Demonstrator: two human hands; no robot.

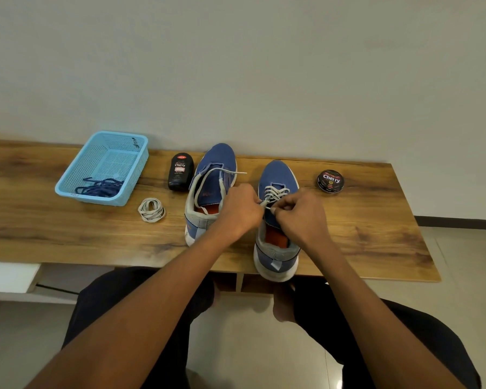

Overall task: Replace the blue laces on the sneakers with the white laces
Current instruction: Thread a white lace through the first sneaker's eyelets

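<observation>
Head view: my left hand and right hand both pinch the white lace over the right sneaker, fingers curled tight; the left sneaker stands beside it; blue laces lie in the basket; a spare white lace sits coiled on the table.

A plain room, likely a home: wooden table against a bare wall; tiled floor.
</observation>
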